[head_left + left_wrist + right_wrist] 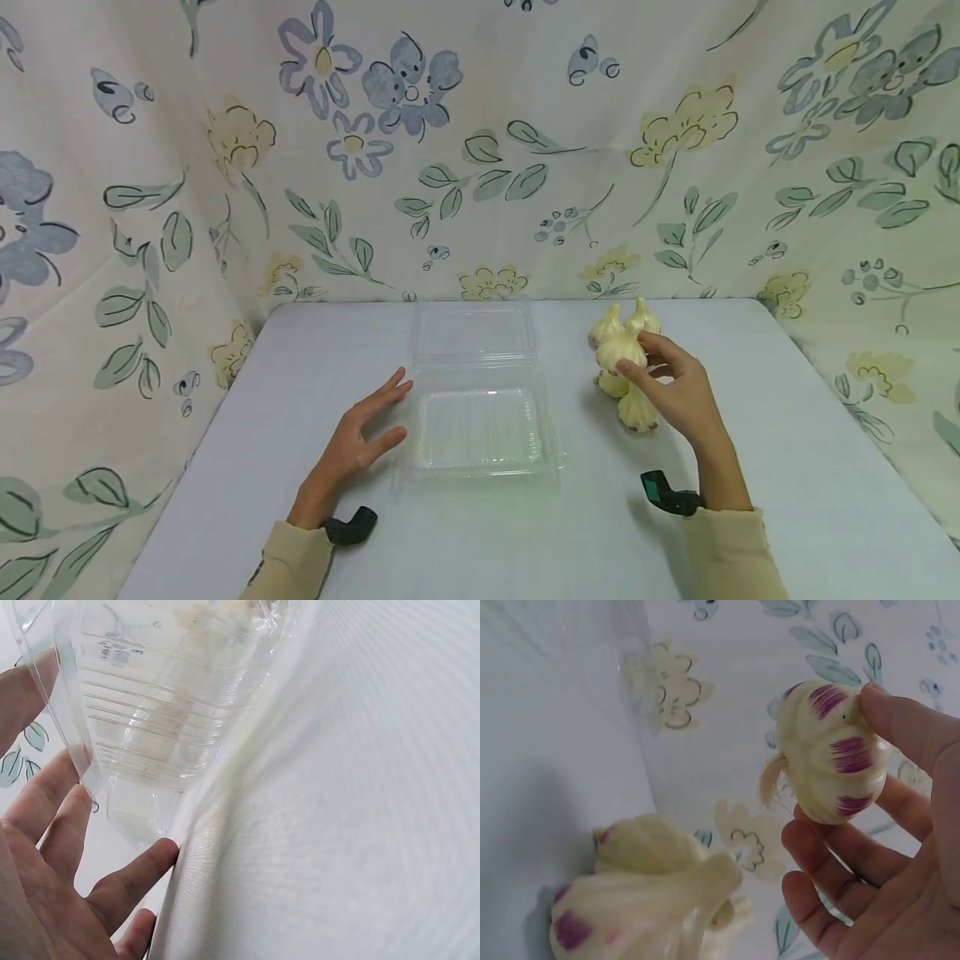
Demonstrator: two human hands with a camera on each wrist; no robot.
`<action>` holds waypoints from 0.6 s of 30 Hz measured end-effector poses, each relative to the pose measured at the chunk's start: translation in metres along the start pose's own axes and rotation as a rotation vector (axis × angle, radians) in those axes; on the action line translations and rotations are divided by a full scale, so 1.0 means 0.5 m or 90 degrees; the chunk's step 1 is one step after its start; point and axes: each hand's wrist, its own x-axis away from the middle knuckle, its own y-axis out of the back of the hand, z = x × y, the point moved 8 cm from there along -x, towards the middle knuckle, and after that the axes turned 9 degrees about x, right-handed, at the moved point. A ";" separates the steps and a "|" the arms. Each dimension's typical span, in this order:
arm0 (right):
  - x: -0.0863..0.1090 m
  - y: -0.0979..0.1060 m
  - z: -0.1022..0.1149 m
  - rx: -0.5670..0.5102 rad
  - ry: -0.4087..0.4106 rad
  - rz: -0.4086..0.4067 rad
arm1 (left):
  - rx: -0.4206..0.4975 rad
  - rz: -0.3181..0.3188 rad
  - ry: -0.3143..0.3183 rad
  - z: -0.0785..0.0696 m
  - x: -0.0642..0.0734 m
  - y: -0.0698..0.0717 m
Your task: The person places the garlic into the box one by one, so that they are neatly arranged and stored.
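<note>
My right hand point(678, 392) pinches a garlic bulb point(832, 754) between thumb and fingers. This bulb has purple streaks and a tuft of dry roots, and it is lifted above several other garlic bulbs point(638, 413) clustered on the right of the table. To their left lies a clear plastic clamshell box point(480, 473), its lid point(474, 333) folded back toward the curtain. Beside the box's left edge is my left hand point(348, 437), fingers spread and holding nothing. In the left wrist view its fingertips point(79, 757) reach the box's rim; whether they touch it I cannot tell.
A white table point(787, 417) carries everything. Floral fabric point(480, 167) hangs behind it and along both sides. A dark device is strapped at each wrist, one on the left point(351, 527) and one on the right point(670, 494).
</note>
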 end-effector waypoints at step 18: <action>0.000 -0.095 0.049 -0.041 0.005 0.109 | 0.014 -0.002 0.005 -0.001 -0.001 -0.004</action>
